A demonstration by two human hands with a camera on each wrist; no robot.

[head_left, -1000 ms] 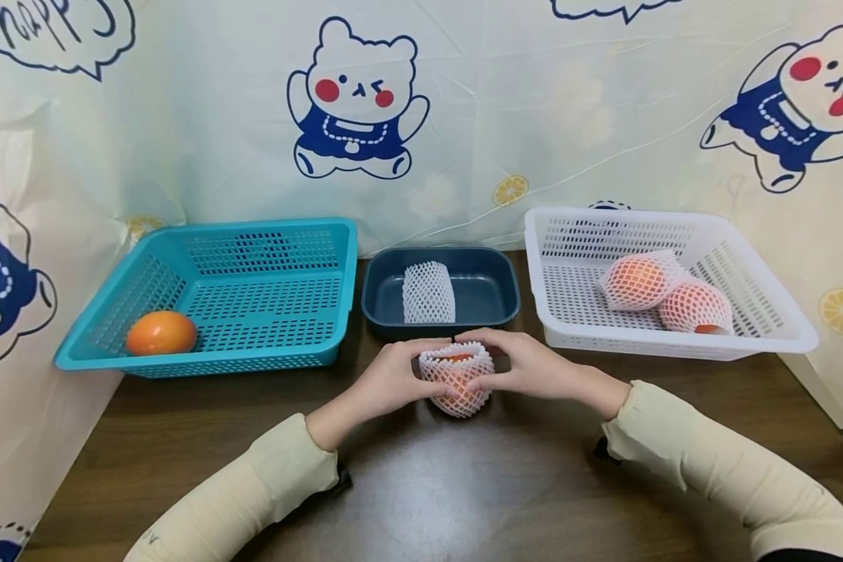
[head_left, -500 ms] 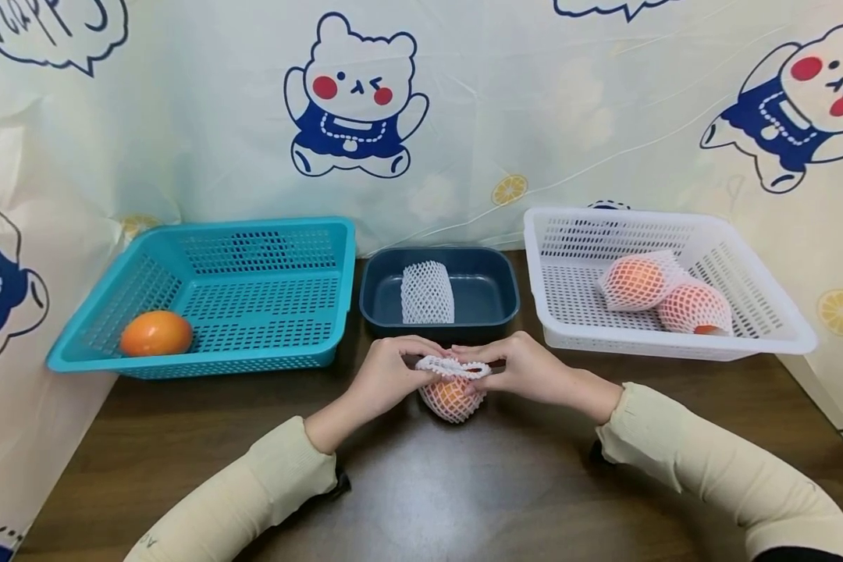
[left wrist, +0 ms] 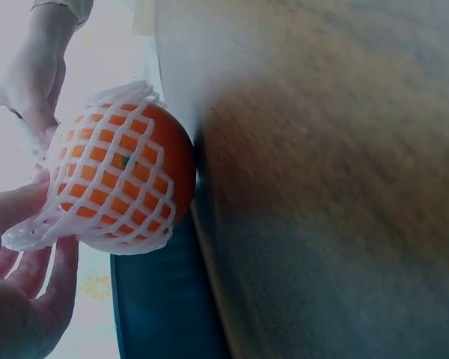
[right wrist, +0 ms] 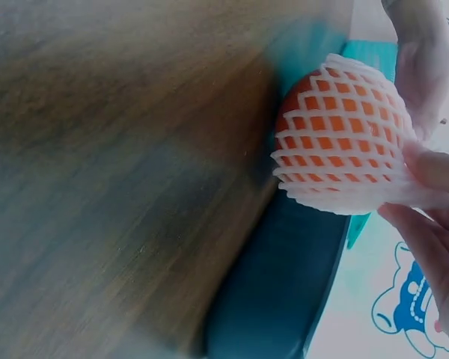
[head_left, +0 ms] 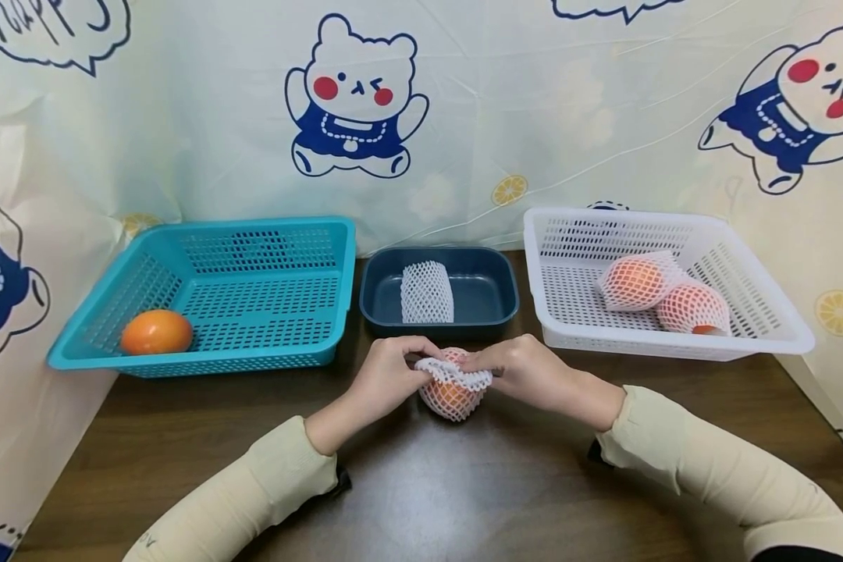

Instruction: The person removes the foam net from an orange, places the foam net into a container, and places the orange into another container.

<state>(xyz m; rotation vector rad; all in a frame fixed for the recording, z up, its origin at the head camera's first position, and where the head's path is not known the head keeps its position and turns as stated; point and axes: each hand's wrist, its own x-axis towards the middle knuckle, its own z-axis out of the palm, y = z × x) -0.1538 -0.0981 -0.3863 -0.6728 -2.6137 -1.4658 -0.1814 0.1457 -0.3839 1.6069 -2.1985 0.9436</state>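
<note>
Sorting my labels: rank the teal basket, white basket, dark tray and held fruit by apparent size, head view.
Largest: teal basket and white basket, too alike to rank
Then: dark tray
Smallest: held fruit, partly covered

Matt white foam netting [left wrist: 108, 177], smooth glossy bare orange fruit [head_left: 156, 332], teal plastic basket [head_left: 253, 360], shiny wood-grain table [head_left: 428, 484]

Sleeved forearms [head_left: 242, 484] angle inward toward the far edge of the desk [head_left: 457, 492]; left hand [head_left: 388, 373] and right hand [head_left: 532, 376] pinch, close together.

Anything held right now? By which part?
Yes: the foam net around the orange fruit, pinched at its upper edge by left hand and right hand.
</note>
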